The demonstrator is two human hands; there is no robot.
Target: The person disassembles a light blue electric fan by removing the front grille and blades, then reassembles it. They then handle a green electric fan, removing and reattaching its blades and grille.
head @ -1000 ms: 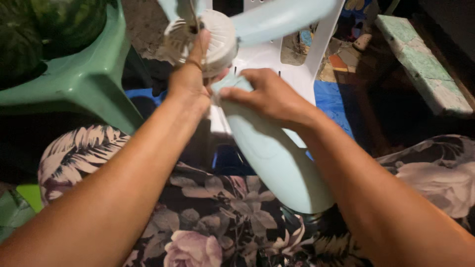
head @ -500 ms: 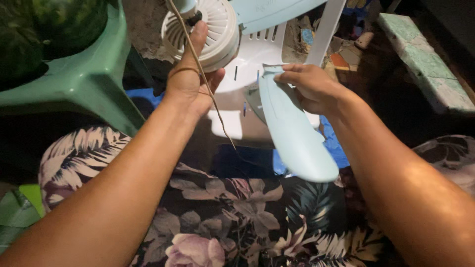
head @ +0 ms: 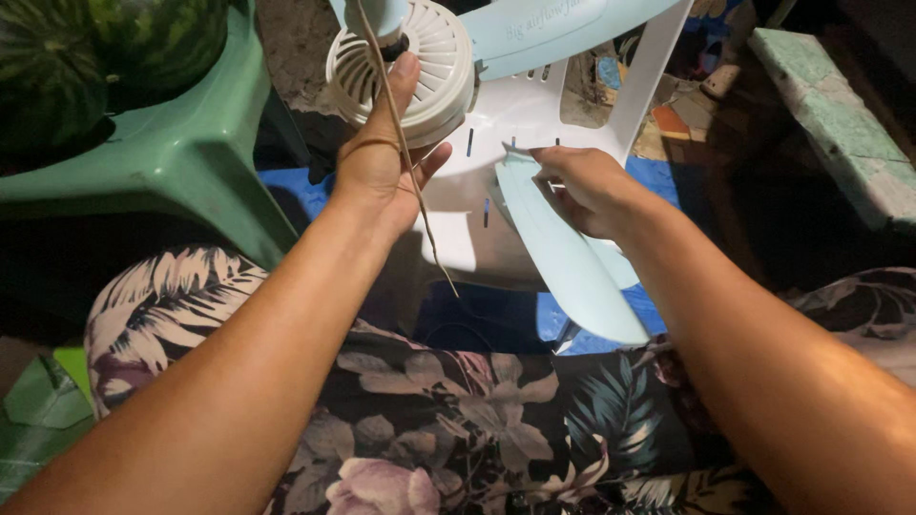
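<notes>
Fabric with a dark floral print (head: 448,420) is spreading across the person's lap from seven to five o'clock, the largest thing in view, and both forearms are passing over it toward the work. One green moulded plastic stool (head: 162,162) is standing at ten o'clock and is carrying what look like two striped dark green watermelons (head: 95,57), probably parked there to keep them off the ground. One white plastic chair (head: 534,124) is standing at twelve o'clock, its slotted seat serving as a bench at lap height. One pale green concrete slab (head: 840,114) is lying at two o'clock, well apart from the hands. Three pale blue plastic fan blades are showing: the long one (head: 572,257) is pointing toward five o'clock, while two more are poking out at the top edge, partly cut off. One round white ribbed motor housing (head: 415,67) is sitting at twelve o'clock on the chair, where the blades are meeting. The left hand (head: 382,162) is bracing that housing, fingers stretched up against its ribbed side and thumb spread, likely to stop it turning. The right hand (head: 587,186) is gripping the long blade near its root, fingers curled closed over the edge, so the blade is staying steady. One thin brown cord (head: 410,181) is trailing down from the hub across the left hand; whether the fingers are pinching it I cannot tell.
</notes>
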